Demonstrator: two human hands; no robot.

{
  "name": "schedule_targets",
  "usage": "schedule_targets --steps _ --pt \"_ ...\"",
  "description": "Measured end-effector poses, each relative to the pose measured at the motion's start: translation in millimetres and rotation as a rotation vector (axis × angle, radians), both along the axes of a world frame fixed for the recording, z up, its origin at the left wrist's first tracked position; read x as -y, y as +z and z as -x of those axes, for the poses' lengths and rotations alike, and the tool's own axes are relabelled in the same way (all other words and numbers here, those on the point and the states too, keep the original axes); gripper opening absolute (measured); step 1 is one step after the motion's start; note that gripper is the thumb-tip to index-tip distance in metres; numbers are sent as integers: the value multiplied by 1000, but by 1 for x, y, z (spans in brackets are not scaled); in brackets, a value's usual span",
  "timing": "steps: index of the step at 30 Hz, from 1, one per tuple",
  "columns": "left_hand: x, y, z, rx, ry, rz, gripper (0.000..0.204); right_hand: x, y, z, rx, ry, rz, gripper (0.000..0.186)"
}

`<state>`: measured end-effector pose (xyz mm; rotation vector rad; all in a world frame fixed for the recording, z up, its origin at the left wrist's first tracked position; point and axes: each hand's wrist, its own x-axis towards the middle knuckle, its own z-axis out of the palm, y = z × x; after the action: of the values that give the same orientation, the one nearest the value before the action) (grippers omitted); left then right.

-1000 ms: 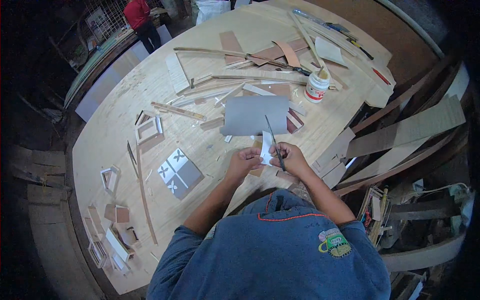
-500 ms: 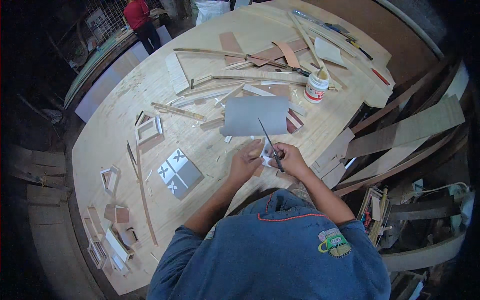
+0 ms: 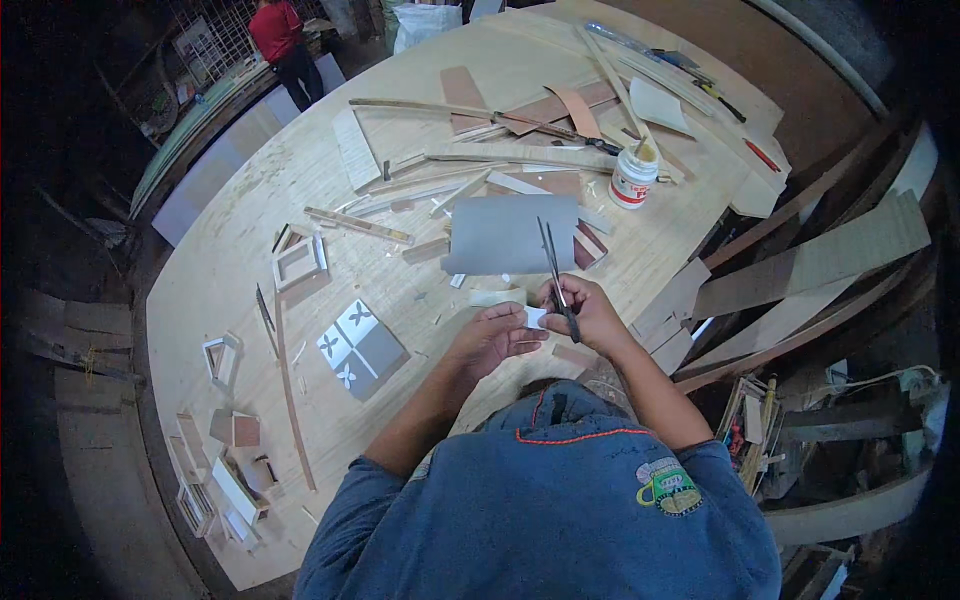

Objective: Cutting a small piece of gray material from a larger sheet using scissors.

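- While the left hand is pinching a small white paper piece between thumb and fingertips, the right hand is gripping dark scissors by the handles.
- The paper piece is sitting between the two hands, above the middle of the near edge of a broad, pale worktop; the right thumb is lying right beside it, though whether it is touching is hard to tell.
- The scissor blades are pointing toward the worktop's far edge, narrowly parted and clear of the paper.
- A tan strip is lying just beyond the left hand, and a grey sheet is resting farther from the near edge.
- Left of the hands, a square panel is showing four sections in white and grey, with petal shapes on three.
- An open white jar with red on its label is standing near the right edge.
- Toward the far right corner, a red pencil-like stick is lying on the worktop.
- Small wooden frames are resting along the left edge.
- Beyond the far left edge, a person in red is standing beside another bench.
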<state>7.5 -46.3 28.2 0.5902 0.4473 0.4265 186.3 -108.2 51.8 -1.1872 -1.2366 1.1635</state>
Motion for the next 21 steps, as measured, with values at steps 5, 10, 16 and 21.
schedule_targets --steps 5,10,16,21 --pt "-3 3 0 65 -67 -48 13 0 0 -3 -16 -25 -24 31" --pt "-3 -12 -6 24 216 -134 12 5 15 10 160 -330 -112 29" --pt "-4 3 -7 7 507 -63 13 31 17 11 578 -146 30 34" --pt "-2 1 -9 -8 559 -99 19 36 14 15 663 -18 98 35"
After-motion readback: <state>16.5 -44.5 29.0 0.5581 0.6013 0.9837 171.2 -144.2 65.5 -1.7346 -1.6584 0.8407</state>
